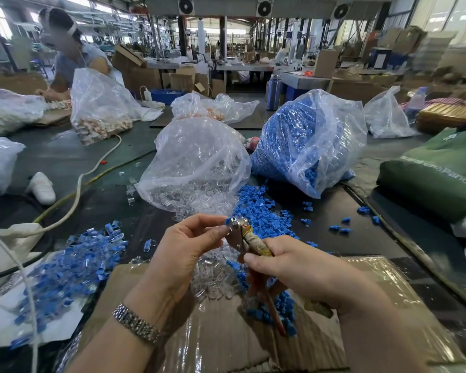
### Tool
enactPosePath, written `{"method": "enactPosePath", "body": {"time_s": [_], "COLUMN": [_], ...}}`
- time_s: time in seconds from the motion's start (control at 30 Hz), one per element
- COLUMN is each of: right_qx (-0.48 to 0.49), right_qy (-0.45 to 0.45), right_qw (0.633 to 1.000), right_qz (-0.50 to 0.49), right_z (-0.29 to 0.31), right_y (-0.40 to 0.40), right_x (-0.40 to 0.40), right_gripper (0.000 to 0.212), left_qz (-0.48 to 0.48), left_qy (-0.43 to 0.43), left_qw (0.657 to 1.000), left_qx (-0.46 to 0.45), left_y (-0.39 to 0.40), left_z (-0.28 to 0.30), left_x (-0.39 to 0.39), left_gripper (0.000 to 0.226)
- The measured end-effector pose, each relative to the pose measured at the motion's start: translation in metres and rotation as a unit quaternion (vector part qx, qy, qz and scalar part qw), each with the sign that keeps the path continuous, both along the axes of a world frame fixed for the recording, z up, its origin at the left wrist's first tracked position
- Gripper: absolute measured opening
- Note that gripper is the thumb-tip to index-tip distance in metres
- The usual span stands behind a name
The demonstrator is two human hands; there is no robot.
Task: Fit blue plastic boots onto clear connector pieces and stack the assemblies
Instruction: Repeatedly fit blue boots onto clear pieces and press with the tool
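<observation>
My right hand grips one plier tool; my left hand pinches one blue boot at its tip, frame centre.

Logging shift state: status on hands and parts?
Right hand grips pliers. Left hand pinches blue boot at plier tip. Finished pile sits left. Nothing blocking.

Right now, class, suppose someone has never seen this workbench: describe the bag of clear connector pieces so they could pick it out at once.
Start at the dark workbench and look straight ahead past the person's hands. Two bulging plastic bags stand side by side at the centre. The bag of clear connector pieces is the left one, its contents colourless and glassy, while its neighbour, the bag of blue boots, is packed solid blue.
</observation>
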State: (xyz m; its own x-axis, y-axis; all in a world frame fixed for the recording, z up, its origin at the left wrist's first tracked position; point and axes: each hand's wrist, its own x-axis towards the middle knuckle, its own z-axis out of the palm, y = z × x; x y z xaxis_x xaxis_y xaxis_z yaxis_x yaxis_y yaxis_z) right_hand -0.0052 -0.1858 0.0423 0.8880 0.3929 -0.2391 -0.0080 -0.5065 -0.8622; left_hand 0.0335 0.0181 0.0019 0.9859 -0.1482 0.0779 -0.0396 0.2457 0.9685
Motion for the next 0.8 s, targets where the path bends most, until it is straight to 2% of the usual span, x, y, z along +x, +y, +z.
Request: {"method": "enactPosePath", "body": {"time_s": [0.1, 0.37, 0.8], "right_qx": [-0.01, -0.015, -0.011], "right_qy": [-0.001, -0.006, 0.021], "right_qw": [1.0, 1.0, 1.0], "right_qz": [-0.001, 0.002, -0.009], "right_z": [-0.0008, -0.0028, 0.0004], "right_y": [-0.0007, -0.004, 0.0002], "right_x": [0.0006, 0.0013, -0.0013], "right_gripper": [0.032, 0.033, 0.031], "left_qz": [-0.001, 0.002, 0.031], "left_qy": [-0.011, 0.008, -0.065], "left_qw": [1.0, 1.0, 0.994], "left_qx": [0.016, -0.013, 0.079], "left_y": [-0.0006, 0.0008, -0.0046], "left_z": [0.0, 0.0038, 0.0068], "left_x": [-0.0018, -0.0011, -0.0071], "left_gripper": [0.033, 0.033, 0.017]}}
